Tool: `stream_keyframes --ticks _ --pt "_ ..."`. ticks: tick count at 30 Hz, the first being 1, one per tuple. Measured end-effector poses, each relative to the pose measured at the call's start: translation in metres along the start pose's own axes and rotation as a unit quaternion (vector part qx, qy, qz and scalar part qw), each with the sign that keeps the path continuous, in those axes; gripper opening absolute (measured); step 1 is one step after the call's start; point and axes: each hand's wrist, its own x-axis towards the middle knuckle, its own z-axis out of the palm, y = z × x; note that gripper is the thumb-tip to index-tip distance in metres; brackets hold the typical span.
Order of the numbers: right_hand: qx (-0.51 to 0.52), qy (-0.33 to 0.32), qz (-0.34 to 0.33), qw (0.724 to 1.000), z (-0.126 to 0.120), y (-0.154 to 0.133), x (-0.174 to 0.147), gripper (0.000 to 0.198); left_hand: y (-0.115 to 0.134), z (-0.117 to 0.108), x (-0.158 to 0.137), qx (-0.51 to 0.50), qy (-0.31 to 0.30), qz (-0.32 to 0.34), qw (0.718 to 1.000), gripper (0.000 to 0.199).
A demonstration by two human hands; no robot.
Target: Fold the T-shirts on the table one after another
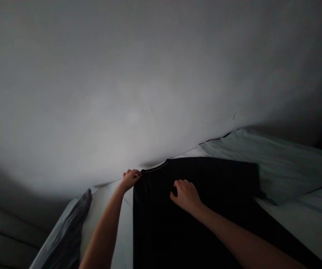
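Observation:
A black T-shirt [161, 224] lies spread on a bed with its neckline toward the wall. Its right-hand sleeve [233, 175] stretches out to the side; the left edge runs straight down, and no sleeve shows there. At the left end of the neckline, my left hand [131, 179] pinches the shirt's shoulder edge between thumb and fingers. My right hand [187, 194] is over the upper chest of the shirt, fingers slightly bent and thumb apart, with no cloth visibly gripped. The dark fabric hides any folds beneath it.
A pale wall [138, 82] rises right behind the bed. Grey-green cloth, perhaps a pillow or blanket [284, 164], lies at the right. Dark crumpled fabric [68, 235] is at the left edge of the white bed sheet [124, 220]. The room is dim.

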Motion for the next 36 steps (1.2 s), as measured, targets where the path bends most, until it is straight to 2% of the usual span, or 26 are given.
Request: stream_keyframes --ticks 7,11,16,22,27,36 --pt "0.047 -0.011 -0.004 0.999 0.001 0.005 0.007 0.017 -0.031 0.001 0.021 -0.021 -0.052 0.003 0.998 0.008" --pt "0.098 -0.020 0.012 0.995 0.005 0.007 0.009 0.019 -0.042 -0.005 0.018 -0.066 -0.056 0.014 0.996 0.015" --pt "0.138 -0.018 0.028 0.990 0.006 0.008 0.009 0.019 -0.045 -0.005 0.012 -0.102 -0.057 0.042 0.992 0.025" --pt "0.145 -0.002 0.045 0.988 0.005 0.009 0.010 0.017 -0.040 0.000 0.013 0.003 -0.032 0.012 0.999 0.018" --pt "0.092 0.020 0.062 0.994 0.002 0.006 0.010 0.017 -0.031 0.010 0.005 0.095 -0.009 0.000 0.995 0.015" --pt "0.014 0.008 0.039 0.999 0.005 0.010 0.008 0.012 -0.019 0.021 -0.008 0.171 0.027 0.003 0.985 0.017"
